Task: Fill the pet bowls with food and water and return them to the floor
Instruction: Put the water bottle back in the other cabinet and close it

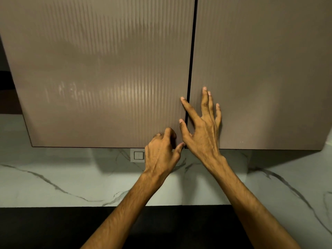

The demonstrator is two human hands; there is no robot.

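Two bare hands reach up to a pair of closed wall cabinet doors filling the upper frame. The left hand (161, 151), low centre, curls its fingers at the bottom corner of the left door (100, 78), seemingly hooking its edge. The right hand (203, 126) lies flat, fingers spread, across the dark seam onto the right door (260, 69). No pet bowls are visible. Both doors are handleless, matte brown and finely ribbed, so fingers might slip, or the pressing right hand might block the opening. Veined marble backsplash (53, 177) lies below.
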